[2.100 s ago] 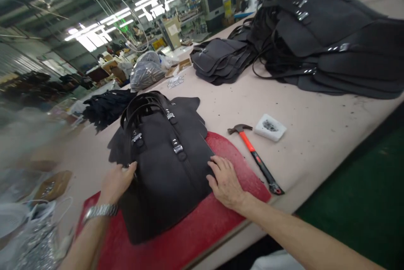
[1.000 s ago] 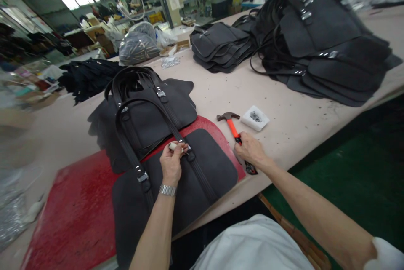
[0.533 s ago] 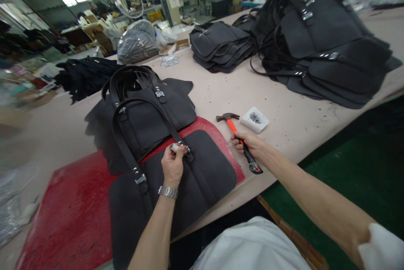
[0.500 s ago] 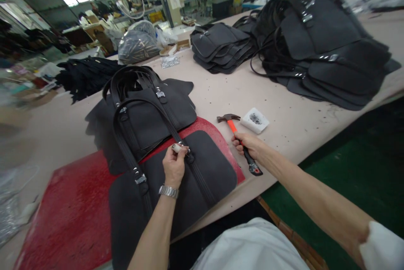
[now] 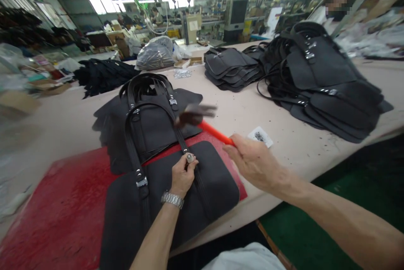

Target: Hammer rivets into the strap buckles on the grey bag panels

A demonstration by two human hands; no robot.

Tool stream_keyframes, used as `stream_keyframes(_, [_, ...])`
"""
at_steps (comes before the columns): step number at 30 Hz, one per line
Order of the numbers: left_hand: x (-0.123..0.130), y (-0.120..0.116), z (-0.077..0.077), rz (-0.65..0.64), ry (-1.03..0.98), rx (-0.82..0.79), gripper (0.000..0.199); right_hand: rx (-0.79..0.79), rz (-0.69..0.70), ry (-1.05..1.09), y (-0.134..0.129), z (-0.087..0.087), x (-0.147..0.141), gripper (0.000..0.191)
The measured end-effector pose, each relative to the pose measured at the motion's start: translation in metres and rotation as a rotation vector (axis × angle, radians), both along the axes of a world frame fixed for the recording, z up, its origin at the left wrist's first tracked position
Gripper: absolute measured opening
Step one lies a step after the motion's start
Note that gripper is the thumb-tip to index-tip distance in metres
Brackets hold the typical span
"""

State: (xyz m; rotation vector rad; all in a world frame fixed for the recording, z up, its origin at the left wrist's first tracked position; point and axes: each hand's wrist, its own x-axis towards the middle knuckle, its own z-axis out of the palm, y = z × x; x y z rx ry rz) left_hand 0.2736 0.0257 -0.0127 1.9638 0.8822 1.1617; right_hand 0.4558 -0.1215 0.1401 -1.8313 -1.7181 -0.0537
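Note:
My left hand (image 5: 184,176), a metal watch on its wrist, pinches a short pale punch tool (image 5: 190,158) upright at the strap buckle of a black bag panel (image 5: 211,177). The panel lies partly on a red board (image 5: 72,190). My right hand (image 5: 252,160) is closed round the handle of a hammer (image 5: 214,132). The hammer's head is blurred and raised, up and to the right of the punch tool. A second metal buckle (image 5: 142,182) sits on the panel's left strap.
More black bag pieces (image 5: 151,131) with looped handles lie just behind the panel. A white tray (image 5: 265,137) of small dark parts is beyond my right hand. Stacked black bags (image 5: 328,93) fill the right side of the table. A person (image 5: 337,4) is at the back right.
My right hand has lifted the hammer off the table side and swung its head leftward toward the punch tool. The punch tool now stands more upright. The view has tilted up.

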Motion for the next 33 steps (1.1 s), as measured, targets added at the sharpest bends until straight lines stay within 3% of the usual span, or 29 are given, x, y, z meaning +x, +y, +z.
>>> stream_keyframes(3, [0.0,0.0,-0.001,0.001,-0.022,0.002,0.02,0.195,-0.055,0.149,-0.002,0.004,-0.009,0.034])
stream_keyframes(5, [0.0,0.001,-0.002,-0.001,-0.01,0.013,0.018,0.085,-0.01,0.066,-0.002,-0.01,-0.01,0.03])
stream_keyframes(7, [0.0,0.001,-0.002,-0.005,0.02,0.027,0.014,-0.134,0.057,-0.083,-0.003,-0.022,-0.006,0.024])
stream_keyframes(9, [0.0,0.001,-0.002,-0.006,0.034,0.04,0.014,-0.21,0.07,-0.129,-0.003,-0.017,-0.002,0.023])
stream_keyframes(13, [0.0,0.002,-0.003,-0.001,0.015,0.059,0.016,0.218,-0.054,0.104,-0.003,0.017,-0.007,0.027])
stream_keyframes(15, [0.0,0.002,-0.004,-0.003,0.015,0.064,0.016,0.297,-0.112,0.12,-0.003,0.015,-0.013,0.03])
stream_keyframes(19, [0.0,0.001,-0.003,0.001,0.028,0.071,0.016,-0.146,0.014,-0.147,-0.009,-0.03,-0.011,0.026])
stream_keyframes(21, [0.0,0.001,-0.002,0.001,0.028,0.075,0.016,-0.296,0.018,-0.186,-0.013,-0.049,0.0,0.022])
stream_keyframes(28, [-0.001,0.002,-0.003,-0.024,0.015,0.029,0.018,-0.476,-0.188,0.205,-0.012,-0.092,0.061,0.036])
stream_keyframes(31, [-0.001,0.001,0.001,-0.034,0.002,0.0,0.019,-0.464,-0.331,0.194,-0.008,-0.114,0.079,0.034])
stream_keyframes(33, [0.001,-0.003,0.005,-0.033,-0.026,-0.047,0.02,-0.406,-0.4,0.147,-0.002,-0.122,0.075,0.031])
